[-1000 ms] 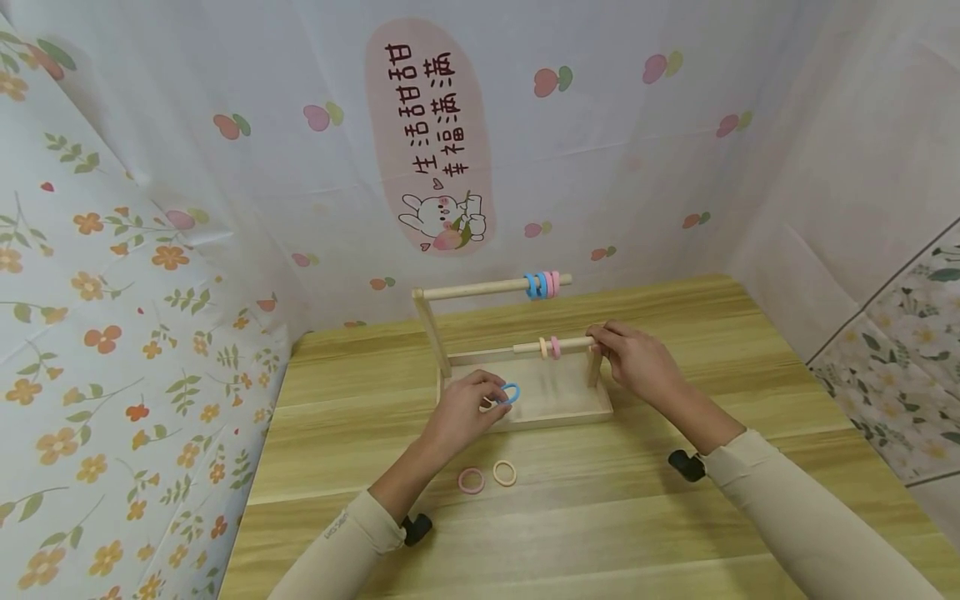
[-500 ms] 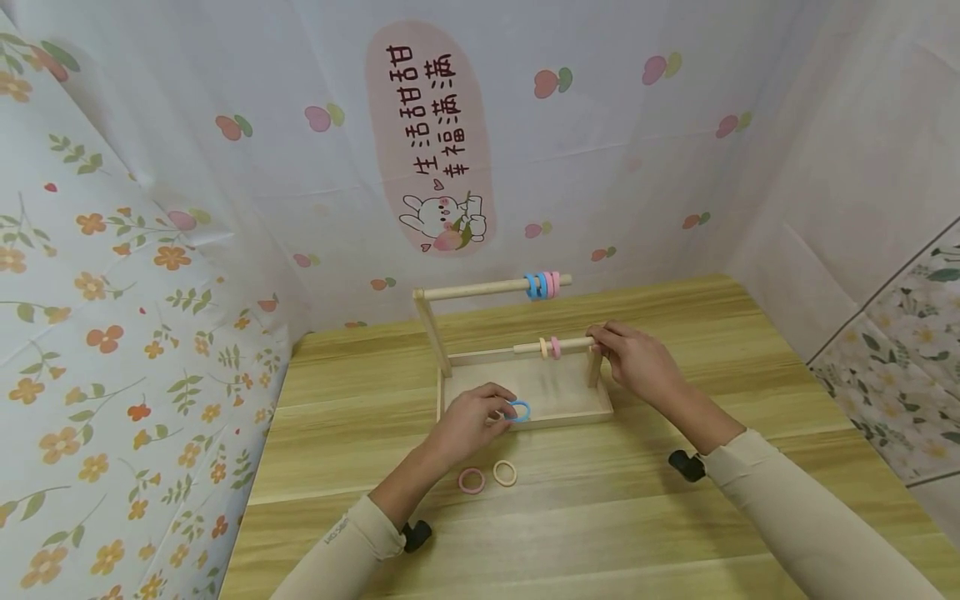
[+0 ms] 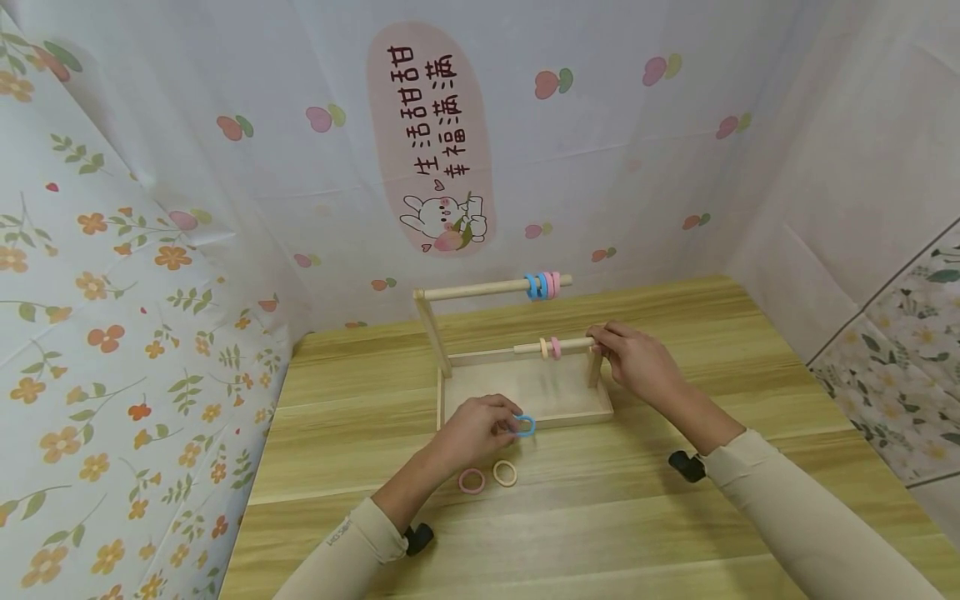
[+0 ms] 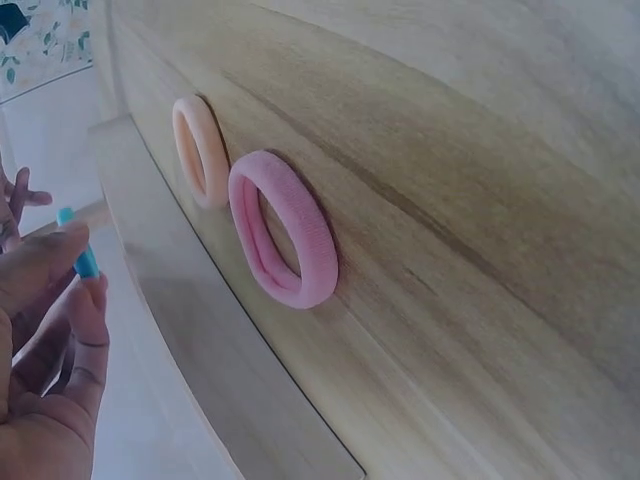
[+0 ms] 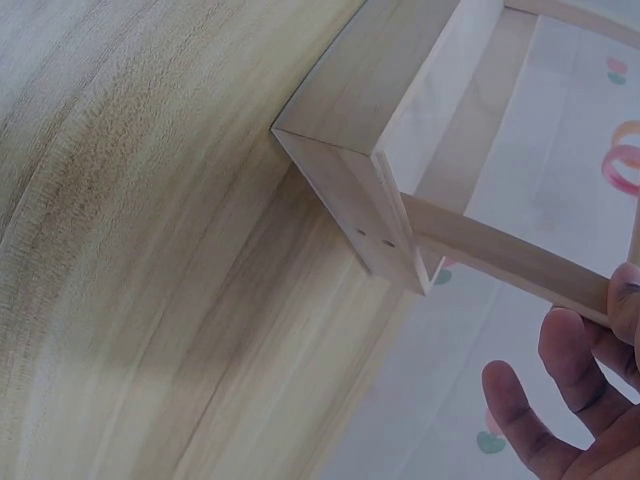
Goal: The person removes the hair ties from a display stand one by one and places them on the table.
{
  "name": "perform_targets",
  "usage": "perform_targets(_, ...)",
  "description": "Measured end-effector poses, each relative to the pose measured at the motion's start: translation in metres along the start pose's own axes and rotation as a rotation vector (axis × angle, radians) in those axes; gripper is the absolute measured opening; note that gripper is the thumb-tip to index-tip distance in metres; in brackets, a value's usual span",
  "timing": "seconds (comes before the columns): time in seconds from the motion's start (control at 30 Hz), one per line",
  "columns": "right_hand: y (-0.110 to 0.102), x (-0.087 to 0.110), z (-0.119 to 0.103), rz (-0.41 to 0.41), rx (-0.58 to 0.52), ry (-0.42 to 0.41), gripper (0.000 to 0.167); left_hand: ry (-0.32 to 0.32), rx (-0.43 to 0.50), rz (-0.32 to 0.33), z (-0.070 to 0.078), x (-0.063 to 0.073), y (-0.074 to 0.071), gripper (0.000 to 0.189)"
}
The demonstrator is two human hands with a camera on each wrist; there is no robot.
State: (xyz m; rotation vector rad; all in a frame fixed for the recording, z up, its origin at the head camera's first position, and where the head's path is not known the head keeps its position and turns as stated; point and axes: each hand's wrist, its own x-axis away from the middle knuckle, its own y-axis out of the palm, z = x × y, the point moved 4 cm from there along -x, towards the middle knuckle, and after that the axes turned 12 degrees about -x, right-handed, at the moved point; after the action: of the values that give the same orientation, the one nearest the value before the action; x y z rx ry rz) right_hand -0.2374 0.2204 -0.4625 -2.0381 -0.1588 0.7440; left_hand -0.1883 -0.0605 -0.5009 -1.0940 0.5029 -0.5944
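My left hand pinches a blue hair tie between thumb and fingers, over the front edge of a wooden rack's tray. At the rack's right end, my right hand grips the top of the short post, where the lower bar meets it. That bar carries a peach hair tie and a pink hair tie. On the table in front of the tray lie another pink hair tie and another peach hair tie, side by side.
Blue hair ties and pink hair ties hang near the free right end of the upper bar. A tall post supports that bar on the left. Behind the wooden table hangs a printed curtain.
My left hand has come down and toward me with the blue hair tie, from above the tray to its front edge. The right hand stays on the post.
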Motion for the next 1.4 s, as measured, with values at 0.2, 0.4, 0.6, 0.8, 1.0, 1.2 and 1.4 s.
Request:
perform_targets(0.2,0.000,0.000,0.000,0.001,-0.003,0.001,0.021,0.038,-0.008,-0.027,0.002,0.001,0.004,0.004)
perform_targets(0.4,0.000,0.000,0.000,0.007,-0.012,0.001,0.020,0.049,-0.006,-0.042,0.004,0.001,0.008,0.003)
perform_targets(0.6,0.001,0.000,0.000,0.006,-0.009,0.003,0.020,0.051,-0.008,-0.083,0.007,0.002,0.014,0.003)
perform_targets(0.8,0.000,0.000,-0.001,0.016,-0.009,-0.007,0.020,0.066,-0.044,-0.133,0.012,0.004,0.021,0.003)
perform_targets(1.0,0.000,0.000,-0.002,0.018,-0.010,-0.009,0.019,0.073,-0.075,-0.177,0.015,0.005,0.027,0.006)
perform_targets(1.2,0.000,0.000,-0.001,0.018,-0.004,-0.004,0.020,0.128,-0.147,-0.182,0.018,0.005,0.032,0.007)
perform_targets(1.4,0.001,0.001,0.000,0.015,-0.001,-0.004,0.019,0.153,-0.204,-0.183,0.020,0.004,0.036,0.008)
